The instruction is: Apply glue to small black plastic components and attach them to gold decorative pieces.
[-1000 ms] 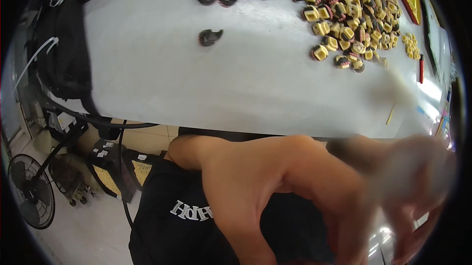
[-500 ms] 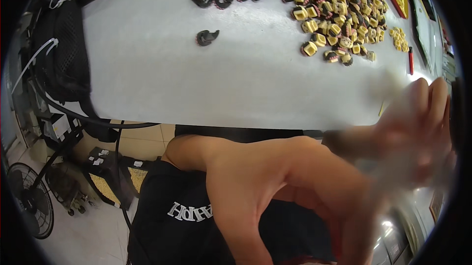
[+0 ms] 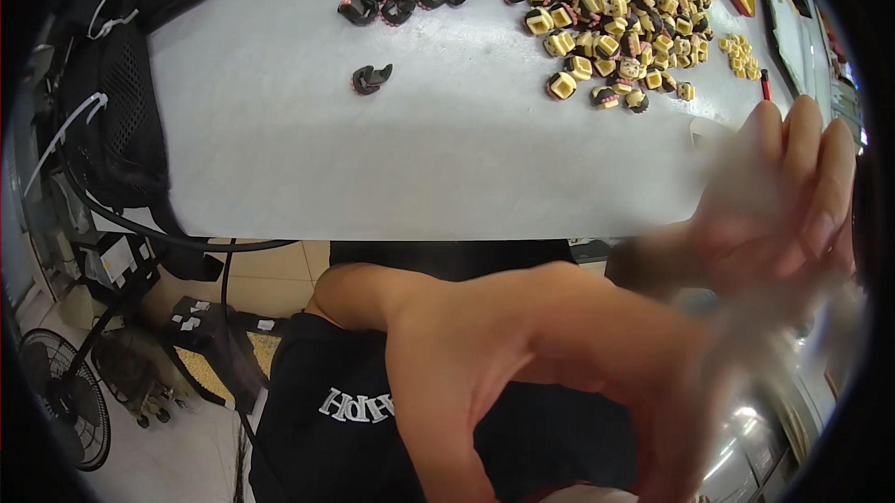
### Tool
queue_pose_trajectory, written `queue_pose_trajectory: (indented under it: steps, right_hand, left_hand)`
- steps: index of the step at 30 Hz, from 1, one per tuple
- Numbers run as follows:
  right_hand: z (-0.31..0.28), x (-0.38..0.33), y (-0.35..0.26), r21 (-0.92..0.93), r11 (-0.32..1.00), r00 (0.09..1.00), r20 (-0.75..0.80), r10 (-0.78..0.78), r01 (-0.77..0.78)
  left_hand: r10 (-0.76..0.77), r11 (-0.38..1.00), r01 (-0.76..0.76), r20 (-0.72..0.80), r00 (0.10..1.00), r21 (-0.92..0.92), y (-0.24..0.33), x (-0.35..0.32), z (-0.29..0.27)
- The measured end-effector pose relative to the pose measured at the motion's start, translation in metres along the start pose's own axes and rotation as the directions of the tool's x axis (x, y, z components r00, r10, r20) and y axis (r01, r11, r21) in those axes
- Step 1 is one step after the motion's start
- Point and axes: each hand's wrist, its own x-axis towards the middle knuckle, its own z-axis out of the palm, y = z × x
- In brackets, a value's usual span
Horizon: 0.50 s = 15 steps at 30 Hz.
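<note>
My left hand (image 3: 522, 326) looms large and close in the lower middle. Its thumb points down and its index finger arches right; the fingertips blur, so what they touch cannot be made out. At the right edge my right hand (image 3: 783, 195) is raised with curled fingers. A smeared, see-through whitish shape lies across its palm and fingers; its kind cannot be told. Beyond the hands, a heap of small cream-yellow and black moulded pieces (image 3: 615, 18) with pink beads covers the table's far right. Several black curved pieces (image 3: 396, 1) lie far left, with one curved piece (image 3: 371, 80) nearer.
The grey-white table (image 3: 280, 158) has its near edge beyond my left hand. Small yellow bits (image 3: 739, 55), a red pen-like stick (image 3: 766, 85) and a yellow tray (image 3: 749, 1) are at the right. A black mesh bag (image 3: 121, 130) and cables border the left; a fan (image 3: 65, 400) stands below.
The whole view has shifted a little, moving the table's pieces left and slightly up in the picture. My right hand's fingers show higher and less blurred; my left hand keeps nearly the same pose.
</note>
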Motion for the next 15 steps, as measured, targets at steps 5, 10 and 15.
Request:
queue_pose_trajectory:
  steps: [5, 10, 15]
  right_hand:
    - [0.003, 0.005, 0.003, -0.227, 0.972, 0.998, -0.001, -0.07, 0.068]
    - [0.001, 0.011, 0.016, -0.236, 0.964, 0.991, -0.014, -0.131, 0.124]
    - [0.003, 0.008, 0.018, -0.304, 0.951, 0.998, -0.01, -0.066, 0.06]
  left_hand:
    - [-0.078, 0.992, 0.088, 0.112, 0.991, -0.095, -0.028, 0.026, -0.002]
    - [-0.226, 0.909, 0.239, 0.078, 0.971, -0.341, -0.068, 0.029, 0.013]
    - [-0.215, 0.794, 0.286, 0.192, 0.958, -0.537, -0.113, 0.037, 0.033]
